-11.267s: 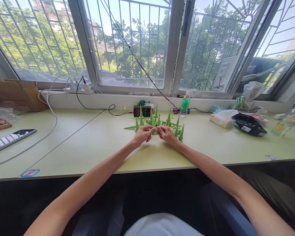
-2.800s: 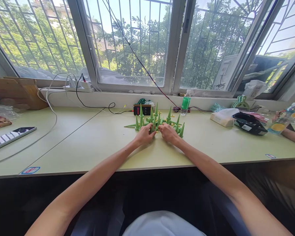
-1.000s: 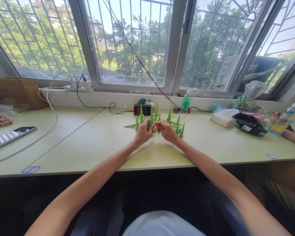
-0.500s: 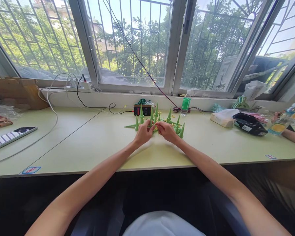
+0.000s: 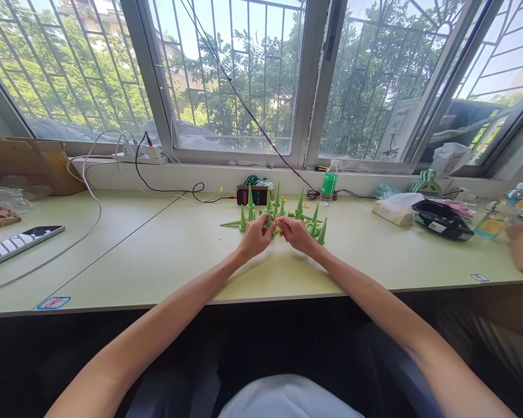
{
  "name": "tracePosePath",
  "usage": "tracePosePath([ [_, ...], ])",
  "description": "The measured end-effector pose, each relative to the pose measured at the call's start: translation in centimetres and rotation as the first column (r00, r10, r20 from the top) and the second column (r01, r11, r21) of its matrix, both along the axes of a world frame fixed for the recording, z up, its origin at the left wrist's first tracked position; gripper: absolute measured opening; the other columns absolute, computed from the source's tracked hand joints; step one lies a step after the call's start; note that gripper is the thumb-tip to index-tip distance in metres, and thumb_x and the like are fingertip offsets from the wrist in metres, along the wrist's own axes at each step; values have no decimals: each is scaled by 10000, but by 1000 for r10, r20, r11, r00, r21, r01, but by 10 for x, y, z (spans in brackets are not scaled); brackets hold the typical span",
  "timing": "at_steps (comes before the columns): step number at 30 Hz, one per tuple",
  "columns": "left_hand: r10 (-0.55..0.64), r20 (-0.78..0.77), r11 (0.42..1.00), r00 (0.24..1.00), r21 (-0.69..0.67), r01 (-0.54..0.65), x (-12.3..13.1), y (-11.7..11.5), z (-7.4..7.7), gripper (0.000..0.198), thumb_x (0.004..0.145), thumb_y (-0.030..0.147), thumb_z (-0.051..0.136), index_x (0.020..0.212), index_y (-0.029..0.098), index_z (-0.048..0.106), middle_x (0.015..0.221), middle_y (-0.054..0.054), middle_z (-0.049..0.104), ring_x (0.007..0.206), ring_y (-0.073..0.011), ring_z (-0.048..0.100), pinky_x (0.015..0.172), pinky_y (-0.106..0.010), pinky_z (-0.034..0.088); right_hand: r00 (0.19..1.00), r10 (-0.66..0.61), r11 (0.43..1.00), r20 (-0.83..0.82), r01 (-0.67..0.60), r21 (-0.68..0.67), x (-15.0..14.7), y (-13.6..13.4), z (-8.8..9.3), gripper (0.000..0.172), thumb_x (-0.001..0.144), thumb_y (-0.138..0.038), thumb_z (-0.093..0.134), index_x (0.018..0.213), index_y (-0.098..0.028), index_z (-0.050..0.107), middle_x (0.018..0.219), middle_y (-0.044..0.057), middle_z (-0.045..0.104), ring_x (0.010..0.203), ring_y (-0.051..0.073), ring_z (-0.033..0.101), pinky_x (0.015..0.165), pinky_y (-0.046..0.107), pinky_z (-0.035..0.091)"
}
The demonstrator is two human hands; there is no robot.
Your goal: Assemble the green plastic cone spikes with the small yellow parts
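Several green pointed cone-shaped pieces (image 5: 250, 200) stand or lie in a cluster on the table, with small yellow parts (image 5: 305, 206) among them. My left hand (image 5: 256, 235) is closed at the near side of the cluster, thumb and fingers around a green cone-shaped piece (image 5: 269, 219). Close beside it, my right hand (image 5: 295, 232) is pinched, its fingertips almost meeting the left ones. Whatever small thing the right fingertips hold is hidden. Other green cones (image 5: 322, 231) lean just right of my right hand.
Behind the cluster sits a dark device with a lit display (image 5: 248, 195), its cable running left. A green-labelled bottle (image 5: 329, 184) stands at the back. To the right are a tissue box (image 5: 393, 212), a black object (image 5: 443, 219) and another person's hand (image 5: 520, 232). A phone (image 5: 20, 245) lies left.
My hands stay at nearly the same spot, with only slight finger movement. At the far right, the other person's hand and forearm have shifted.
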State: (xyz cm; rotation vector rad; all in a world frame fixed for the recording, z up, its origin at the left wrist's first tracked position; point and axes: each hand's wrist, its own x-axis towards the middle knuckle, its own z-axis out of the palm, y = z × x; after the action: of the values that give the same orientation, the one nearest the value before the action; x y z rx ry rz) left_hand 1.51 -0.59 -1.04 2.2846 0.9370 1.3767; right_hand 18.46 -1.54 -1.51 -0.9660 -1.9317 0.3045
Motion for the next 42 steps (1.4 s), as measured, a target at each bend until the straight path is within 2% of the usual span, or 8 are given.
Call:
tracePosePath([
  [4, 5, 12, 1000, 1000, -3, -5, 1, 0, 1, 142, 873, 321, 518, 908, 184, 513, 744, 8, 581, 431, -65, 479, 450, -200, 349, 1000, 0, 1000, 3, 0, -2, 0, -1, 0, 329, 968, -395, 391, 899, -175, 625, 604, -11, 564, 543, 118, 521, 603, 236, 411],
  [10, 36, 58, 999, 998, -28, -35, 1, 1, 1, 142, 875, 322, 505, 910, 184, 497, 810, -14, 626, 440, -68, 491, 458, -205, 367, 999, 37, 999, 21, -38, 10, 0, 0, 0, 215, 926, -331, 476, 958, -175, 620, 659, 1, 599, 547, 118, 511, 602, 243, 423],
  [15, 45, 48, 999, 998, -23, -44, 0, 1, 1, 137, 878, 318, 500, 918, 187, 498, 801, -7, 629, 429, -63, 471, 458, -208, 361, 999, 45, 999, 26, -45, 1, -1, -1, 0, 180, 916, -283, 473, 865, -174, 606, 644, -7, 577, 538, 112, 499, 589, 240, 411],
  [23, 17, 12, 1000, 1000, -1, -17, 0, 1, 1, 142, 886, 330, 492, 920, 192, 498, 814, -2, 623, 418, -55, 448, 445, -206, 336, 998, 36, 998, 45, -34, -45, -1, -5, 3, 284, 948, -327, 434, 717, -183, 514, 523, -44, 508, 476, 97, 463, 570, 232, 375],
  [29, 15, 12, 1000, 1000, 3, -15, 0, 1, 1, 151, 890, 339, 486, 909, 189, 498, 831, -17, 636, 454, -71, 501, 465, -207, 365, 998, 34, 998, 53, -31, -57, -1, -3, 1, 373, 969, -388, 393, 649, -200, 427, 481, -48, 471, 463, 96, 427, 559, 236, 356],
  [35, 28, 29, 1000, 999, -8, -27, 1, 2, 1, 162, 891, 350, 489, 901, 188, 500, 832, -19, 636, 453, -70, 492, 468, -206, 371, 997, 27, 999, 74, -24, -38, 0, -1, 0, 408, 975, -438, 364, 683, -188, 499, 516, -28, 498, 498, 108, 442, 571, 248, 366],
  [39, 49, 61, 999, 997, -15, -48, 1, 2, 0, 146, 887, 336, 493, 885, 189, 496, 797, -11, 628, 462, -72, 490, 475, -208, 372, 999, 33, 999, 39, -32, -22, 0, -1, 0, 286, 937, -439, 460, 874, -181, 568, 646, -2, 586, 563, 123, 502, 592, 248, 402],
  [42, 59, 75, 998, 995, -13, -58, 0, 3, 0, 144, 883, 333, 498, 868, 190, 491, 776, -7, 627, 457, -73, 482, 477, -212, 370, 999, 48, 999, 14, -47, -13, 0, 0, 0, 226, 917, -398, 501, 961, -183, 556, 700, 6, 607, 586, 127, 519, 606, 251, 419],
])
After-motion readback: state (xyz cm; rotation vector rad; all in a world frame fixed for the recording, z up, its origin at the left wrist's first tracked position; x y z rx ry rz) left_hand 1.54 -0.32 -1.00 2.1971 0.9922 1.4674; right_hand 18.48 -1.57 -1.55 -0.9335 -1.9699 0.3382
